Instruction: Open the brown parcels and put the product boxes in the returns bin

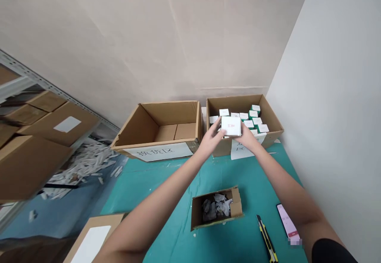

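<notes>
A small white box point(231, 126) with faint red print is held between both hands over the front edge of the right carton point(272, 136). My left hand point(213, 135) grips its left side, thumb on the near face. Around its right side is my right hand point(246, 134). Inside that carton stand several white-topped boxes point(263, 128) with green sides. To the left is another open carton point(127, 148) with a handwritten paper label point(160, 151) on its front; its visible bottom shows only cardboard flaps.
On the green table point(172, 179) lie a small open carton point(198, 215) with crumpled paper, a yellow-black cutter point(267, 241) and a phone point(287, 221). A labelled carton point(92, 241) is at the lower left. Shelves with cartons point(47, 124) stand at left; a wall rises at right.
</notes>
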A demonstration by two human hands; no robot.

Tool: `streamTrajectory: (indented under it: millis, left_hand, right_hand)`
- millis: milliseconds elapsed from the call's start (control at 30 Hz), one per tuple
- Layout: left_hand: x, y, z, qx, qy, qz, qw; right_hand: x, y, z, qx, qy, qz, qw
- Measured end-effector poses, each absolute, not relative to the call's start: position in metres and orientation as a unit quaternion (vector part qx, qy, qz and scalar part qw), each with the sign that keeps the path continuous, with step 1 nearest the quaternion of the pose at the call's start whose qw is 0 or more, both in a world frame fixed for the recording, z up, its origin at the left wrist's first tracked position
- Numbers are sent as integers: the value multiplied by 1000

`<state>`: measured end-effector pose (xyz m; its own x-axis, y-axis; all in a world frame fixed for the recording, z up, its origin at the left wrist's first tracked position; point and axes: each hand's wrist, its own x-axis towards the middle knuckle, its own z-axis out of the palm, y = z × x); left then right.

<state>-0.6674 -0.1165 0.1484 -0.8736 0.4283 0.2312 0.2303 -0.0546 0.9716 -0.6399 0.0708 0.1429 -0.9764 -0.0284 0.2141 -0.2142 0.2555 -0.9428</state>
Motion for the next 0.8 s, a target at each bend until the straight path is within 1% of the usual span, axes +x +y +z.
streamTrajectory:
  millis: [167, 300, 400, 600, 700, 800]
  left_hand:
    - [-754, -108, 151, 227, 679, 698, 6]
    - [-812, -105, 147, 224, 674, 703, -37]
    - [-850, -101, 133, 210, 674, 707, -43]
    - [-899, -90, 93, 174, 690, 701, -32]
    - [-911, -85, 79, 151, 717, 679, -40]
    - [-916, -83, 70, 96, 770, 630, -33]
  right_hand:
    - [-734, 65, 155, 104, -761, 634, 87]
    - [-797, 59, 152, 109, -738, 661, 87]
    - [-835, 56, 138, 119, -721, 678, 80]
    - [-882, 53, 94, 103, -706, 699, 56]
    - [-896, 53, 76, 72, -723, 685, 48]
    - [-905, 51, 63, 35, -766, 640, 40]
